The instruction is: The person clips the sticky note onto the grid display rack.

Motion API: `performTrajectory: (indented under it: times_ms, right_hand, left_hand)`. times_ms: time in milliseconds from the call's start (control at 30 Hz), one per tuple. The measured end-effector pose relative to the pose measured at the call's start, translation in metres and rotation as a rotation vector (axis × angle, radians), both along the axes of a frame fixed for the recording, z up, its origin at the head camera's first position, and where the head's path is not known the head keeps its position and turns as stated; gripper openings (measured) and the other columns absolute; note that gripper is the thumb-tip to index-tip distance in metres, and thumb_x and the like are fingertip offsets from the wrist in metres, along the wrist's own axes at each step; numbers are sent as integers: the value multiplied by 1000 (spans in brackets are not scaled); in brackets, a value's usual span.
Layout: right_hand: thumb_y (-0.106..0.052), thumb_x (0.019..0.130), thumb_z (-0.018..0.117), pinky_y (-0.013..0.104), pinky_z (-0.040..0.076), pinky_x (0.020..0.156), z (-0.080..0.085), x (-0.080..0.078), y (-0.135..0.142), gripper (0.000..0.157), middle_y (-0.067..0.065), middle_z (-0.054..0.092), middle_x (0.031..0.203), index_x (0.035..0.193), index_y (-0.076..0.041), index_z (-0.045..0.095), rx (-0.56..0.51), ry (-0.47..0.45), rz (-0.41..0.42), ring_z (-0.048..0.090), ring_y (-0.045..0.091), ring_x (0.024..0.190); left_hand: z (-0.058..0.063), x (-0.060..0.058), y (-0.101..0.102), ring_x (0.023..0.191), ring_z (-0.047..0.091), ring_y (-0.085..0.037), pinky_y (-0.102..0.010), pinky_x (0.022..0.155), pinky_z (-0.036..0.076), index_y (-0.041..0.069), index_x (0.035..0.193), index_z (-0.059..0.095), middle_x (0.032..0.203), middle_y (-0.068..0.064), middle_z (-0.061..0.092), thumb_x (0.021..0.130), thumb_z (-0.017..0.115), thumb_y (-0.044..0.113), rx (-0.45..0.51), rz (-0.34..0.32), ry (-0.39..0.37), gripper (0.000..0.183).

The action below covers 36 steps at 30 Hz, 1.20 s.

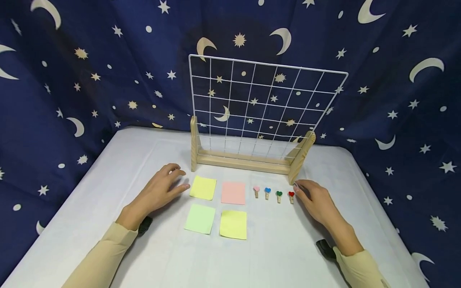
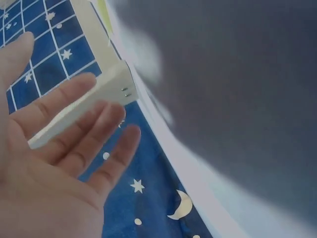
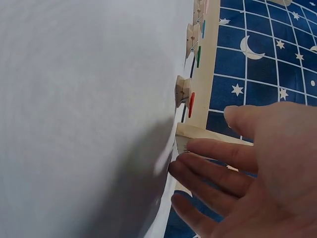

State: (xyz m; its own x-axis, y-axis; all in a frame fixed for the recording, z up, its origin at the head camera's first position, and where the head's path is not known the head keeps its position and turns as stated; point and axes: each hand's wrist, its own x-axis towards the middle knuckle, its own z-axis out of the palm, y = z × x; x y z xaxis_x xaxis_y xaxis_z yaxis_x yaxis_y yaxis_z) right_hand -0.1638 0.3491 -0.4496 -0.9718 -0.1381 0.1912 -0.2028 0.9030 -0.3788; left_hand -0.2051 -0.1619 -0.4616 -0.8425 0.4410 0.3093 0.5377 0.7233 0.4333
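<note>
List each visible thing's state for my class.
Left hand: relaxed, holding nothing
Right hand: relaxed, holding nothing
White wire grid: standing, nothing clipped on
Wooden stand: holding the grid
Back yellow sticky note: blank, unclipped
Pink sticky note: blank, unclipped
Green sticky note: blank, unclipped
Front yellow sticky note: blank, unclipped
Pink heart clothespin: unattached
Blue heart clothespin: unattached
Green heart clothespin: unattached
Red heart clothespin: unattached
White tablecloth: spread out
Moon-and-star curtain: hanging

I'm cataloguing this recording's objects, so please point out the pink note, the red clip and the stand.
Pink note [image 1: 233,193]: head view, the middle of its flat face.
Red clip [image 1: 291,194]: head view, its heart.
Stand [image 1: 243,163]: head view, the front of its wooden crossbar.
</note>
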Motion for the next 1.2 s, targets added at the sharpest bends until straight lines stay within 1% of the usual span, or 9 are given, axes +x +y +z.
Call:
performTrajectory:
  times_ms: [67,133,233,333,567,700,867,967,1200]
  right_hand:
    - [-28,109,59,65,42,110,0,0,-1,40,28,65,136,135,3,65,10,8,-2,57,50,132]
    - [-26,108,61,65,44,107,0,0,-1,37,26,68,131,130,2,68,13,30,-11,60,48,128]
    - [-24,106,64,63,47,102,-1,1,-2,31,24,72,122,122,1,71,1,69,-24,65,46,120]
    - [-21,104,67,62,49,99,-4,2,-3,28,22,74,117,120,1,72,-19,91,-31,67,45,114]
    - [-20,103,68,63,49,100,-10,3,-5,31,22,73,118,126,2,69,-24,73,-34,67,44,116]
    - [-18,102,69,62,50,99,-12,3,-7,29,22,73,118,124,2,70,-18,83,-26,67,44,115]
    - [-17,101,70,61,51,98,-10,3,-8,25,22,74,115,119,1,73,-11,94,-20,69,43,113]
    - [-16,100,71,61,51,97,-10,3,-8,23,20,75,113,115,1,74,-5,112,-12,70,42,111]
    - [-15,99,73,59,53,93,-8,1,-8,18,18,76,108,110,-1,76,-11,154,5,71,39,105]
  left_hand:
    - [0,2,2,107,64,-29,-47,93,53,6,122,72,124,-11,64,99,74,39,26,-16,33,40]
    - [1,4,5,94,64,-23,-41,84,54,8,113,75,110,-6,67,98,76,36,38,-36,39,32]
    - [-1,8,8,82,63,-16,-33,76,53,13,102,77,94,3,66,95,79,32,35,-56,14,21]
    - [-3,12,11,75,60,-12,-29,71,50,16,95,76,86,8,63,93,82,31,19,-70,-18,16]
    - [-8,15,13,76,58,-10,-27,72,49,13,100,77,90,5,66,92,83,32,-20,-92,-46,21]
    - [-10,18,14,77,59,-10,-28,72,50,14,99,78,90,5,67,92,83,32,-12,-99,-67,20]
    - [-9,22,17,79,60,-11,-29,75,51,15,98,78,92,6,68,92,83,33,-8,-122,-78,19]
    - [-6,23,19,79,60,-13,-28,74,51,16,98,78,94,5,68,90,85,33,-14,-134,-72,21]
    - [-4,21,23,76,57,-13,-26,70,47,15,96,76,91,4,65,83,91,32,-16,-171,-20,26]
